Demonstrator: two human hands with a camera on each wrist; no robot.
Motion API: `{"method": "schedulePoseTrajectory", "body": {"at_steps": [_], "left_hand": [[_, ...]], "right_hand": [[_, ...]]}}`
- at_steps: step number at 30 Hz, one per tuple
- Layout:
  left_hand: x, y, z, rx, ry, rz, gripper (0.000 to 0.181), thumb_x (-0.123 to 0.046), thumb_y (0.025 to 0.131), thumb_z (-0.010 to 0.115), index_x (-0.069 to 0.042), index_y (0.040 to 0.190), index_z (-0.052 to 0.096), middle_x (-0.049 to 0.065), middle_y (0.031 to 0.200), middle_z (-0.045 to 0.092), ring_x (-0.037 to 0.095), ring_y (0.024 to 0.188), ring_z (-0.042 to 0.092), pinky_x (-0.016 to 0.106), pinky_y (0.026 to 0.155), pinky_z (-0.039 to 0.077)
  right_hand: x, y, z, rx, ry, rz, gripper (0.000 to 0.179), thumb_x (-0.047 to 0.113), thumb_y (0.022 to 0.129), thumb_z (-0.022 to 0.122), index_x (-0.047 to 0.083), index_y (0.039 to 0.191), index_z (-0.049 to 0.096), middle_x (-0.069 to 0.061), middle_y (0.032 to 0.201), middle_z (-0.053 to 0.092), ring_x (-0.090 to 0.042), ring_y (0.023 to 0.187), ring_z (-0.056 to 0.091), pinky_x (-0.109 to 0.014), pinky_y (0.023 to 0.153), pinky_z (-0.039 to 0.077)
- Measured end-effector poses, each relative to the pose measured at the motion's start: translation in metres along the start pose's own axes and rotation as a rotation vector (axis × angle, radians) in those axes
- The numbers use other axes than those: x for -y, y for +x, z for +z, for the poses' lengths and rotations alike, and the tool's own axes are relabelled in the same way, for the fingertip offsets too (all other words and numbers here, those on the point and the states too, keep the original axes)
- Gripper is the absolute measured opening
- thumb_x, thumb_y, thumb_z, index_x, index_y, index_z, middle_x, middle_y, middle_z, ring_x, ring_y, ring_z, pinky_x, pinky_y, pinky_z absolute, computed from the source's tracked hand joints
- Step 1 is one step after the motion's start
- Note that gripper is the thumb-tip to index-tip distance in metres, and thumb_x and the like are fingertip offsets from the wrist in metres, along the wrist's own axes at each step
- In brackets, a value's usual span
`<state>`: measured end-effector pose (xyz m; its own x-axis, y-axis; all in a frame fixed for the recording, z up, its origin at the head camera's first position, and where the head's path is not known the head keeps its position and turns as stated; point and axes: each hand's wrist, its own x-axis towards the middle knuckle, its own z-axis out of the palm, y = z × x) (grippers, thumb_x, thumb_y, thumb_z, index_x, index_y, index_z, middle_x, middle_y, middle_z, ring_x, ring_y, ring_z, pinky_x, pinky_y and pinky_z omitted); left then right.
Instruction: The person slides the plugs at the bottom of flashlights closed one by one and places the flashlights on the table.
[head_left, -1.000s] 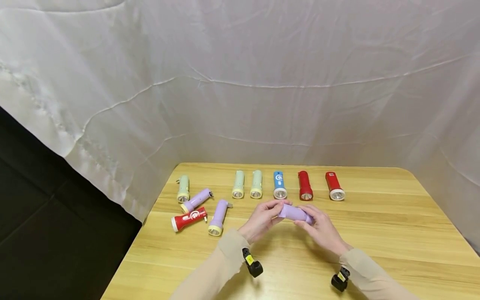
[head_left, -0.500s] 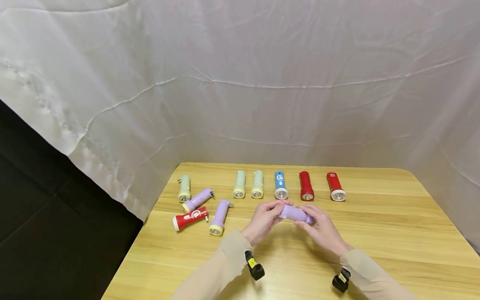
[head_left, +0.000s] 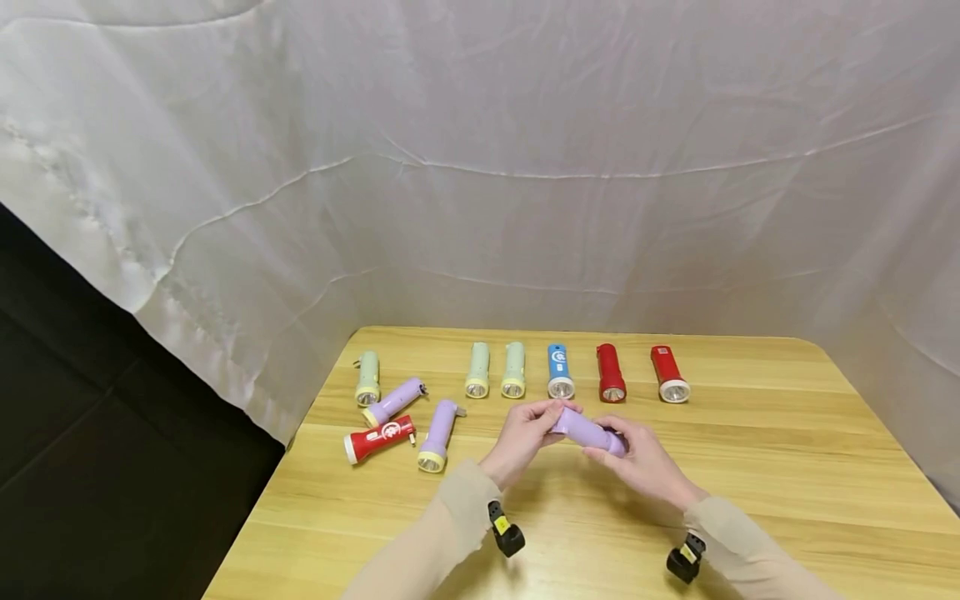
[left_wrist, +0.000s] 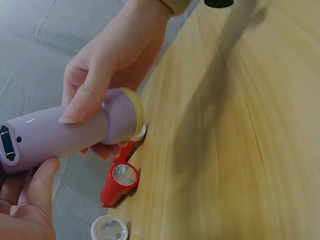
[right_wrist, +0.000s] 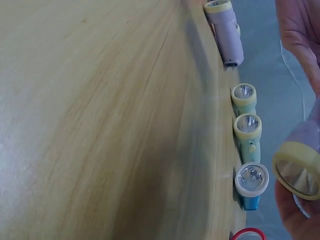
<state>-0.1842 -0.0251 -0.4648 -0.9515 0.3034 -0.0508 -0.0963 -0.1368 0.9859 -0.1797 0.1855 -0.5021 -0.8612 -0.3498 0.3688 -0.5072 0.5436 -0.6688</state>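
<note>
A purple flashlight (head_left: 579, 428) is held between both hands above the table. My left hand (head_left: 525, 440) grips its tail end, thumb and fingers round the body near a dark slot seen in the left wrist view. At the other end my right hand (head_left: 643, 462) holds the neck, its thumb (left_wrist: 82, 107) lying along the barrel. The yellow rim (right_wrist: 295, 172) of the lamp and its reflector face the right wrist camera. Beyond the hands, a blue flashlight (head_left: 559, 372) with a white rim lies in a row at the back.
Two light green flashlights (head_left: 477, 370) and two red flashlights (head_left: 611, 372) share that row on the wooden table (head_left: 787, 467). At left lie another green one (head_left: 367, 377), two purple ones (head_left: 438, 436) and a red one (head_left: 380, 438). A pale cloth (head_left: 525, 233) hangs behind.
The purple flashlight has tilted slightly in the hands, its lamp end dipping lower to the right. Both hands keep hold of it; the flashlights on the table have not moved.
</note>
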Motion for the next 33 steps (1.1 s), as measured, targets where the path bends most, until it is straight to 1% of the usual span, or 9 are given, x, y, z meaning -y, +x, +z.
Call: {"method": "schedulePoseTrajectory", "body": {"at_steps": [3,7,10,15,22,24,26,29,33], "left_hand": [[-0.001,0.001,-0.001,0.013,0.028,0.009,0.037,-0.023,0.106,0.051,0.004,0.124,0.067,0.018,0.131,0.068,0.023,0.119,0.067,0.029,0.098,0.058],[-0.001,0.003,-0.003,0.03,0.048,0.005,0.038,-0.023,0.106,0.051,0.008,0.124,0.066,0.02,0.127,0.069,0.021,0.115,0.069,0.029,0.095,0.059],[-0.002,0.004,-0.005,0.036,0.072,0.004,0.038,-0.023,0.106,0.051,0.008,0.122,0.066,0.021,0.126,0.07,0.018,0.111,0.07,0.029,0.094,0.06],[-0.005,0.006,-0.008,0.058,0.124,-0.003,0.038,-0.025,0.106,0.051,0.006,0.121,0.068,0.021,0.124,0.071,0.018,0.109,0.07,0.029,0.092,0.061],[-0.009,0.009,-0.01,0.099,0.168,-0.029,0.039,-0.025,0.107,0.049,0.007,0.119,0.068,0.019,0.122,0.072,0.014,0.104,0.07,0.029,0.089,0.062],[-0.009,0.009,-0.01,0.105,0.161,-0.042,0.038,-0.024,0.107,0.05,0.007,0.119,0.068,0.018,0.121,0.072,0.014,0.102,0.07,0.03,0.089,0.062],[-0.01,0.01,-0.01,0.11,0.154,-0.052,0.037,-0.024,0.106,0.051,0.006,0.118,0.069,0.018,0.121,0.072,0.014,0.101,0.07,0.03,0.089,0.062],[-0.01,0.011,-0.009,0.109,0.149,-0.062,0.035,-0.024,0.106,0.051,0.004,0.115,0.071,0.017,0.119,0.073,0.013,0.1,0.07,0.03,0.089,0.062],[-0.009,0.012,-0.008,0.102,0.163,-0.055,0.036,-0.023,0.106,0.051,0.007,0.117,0.069,0.017,0.118,0.073,0.013,0.1,0.07,0.03,0.087,0.062]], "right_hand": [[0.001,0.001,-0.002,0.049,0.045,0.006,0.034,0.023,0.086,0.08,0.009,0.115,0.07,-0.004,0.104,0.075,-0.004,0.084,0.06,-0.021,0.07,0.051],[0.001,0.003,-0.007,0.175,0.128,0.02,0.034,0.022,0.088,0.077,0.006,0.117,0.069,-0.007,0.103,0.073,-0.003,0.081,0.06,-0.021,0.067,0.053],[0.0,0.003,-0.011,0.273,0.171,0.026,0.034,0.021,0.091,0.074,0.003,0.118,0.067,-0.008,0.103,0.072,-0.002,0.082,0.06,-0.021,0.068,0.054],[-0.003,0.006,-0.016,0.404,0.26,0.01,0.03,0.018,0.094,0.068,0.0,0.119,0.066,-0.011,0.101,0.072,-0.001,0.084,0.062,-0.021,0.072,0.055],[-0.002,0.01,-0.021,0.57,0.454,0.061,0.032,0.013,0.097,0.063,-0.008,0.121,0.061,-0.033,0.105,0.068,-0.004,0.087,0.067,-0.023,0.077,0.058],[-0.002,0.01,-0.022,0.602,0.49,0.083,0.034,0.013,0.098,0.062,-0.01,0.122,0.059,-0.036,0.107,0.066,-0.004,0.087,0.067,-0.023,0.078,0.058],[-0.002,0.011,-0.023,0.629,0.524,0.105,0.037,0.014,0.098,0.061,-0.012,0.124,0.058,-0.035,0.109,0.066,-0.005,0.089,0.067,-0.023,0.08,0.058],[-0.003,0.012,-0.025,0.663,0.57,0.131,0.041,0.015,0.099,0.06,-0.014,0.128,0.055,-0.027,0.112,0.067,-0.007,0.092,0.066,-0.023,0.083,0.057],[-0.004,0.013,-0.028,0.698,0.619,0.15,0.044,0.014,0.099,0.057,-0.014,0.132,0.052,-0.018,0.115,0.069,-0.009,0.097,0.066,-0.024,0.087,0.056]]}}
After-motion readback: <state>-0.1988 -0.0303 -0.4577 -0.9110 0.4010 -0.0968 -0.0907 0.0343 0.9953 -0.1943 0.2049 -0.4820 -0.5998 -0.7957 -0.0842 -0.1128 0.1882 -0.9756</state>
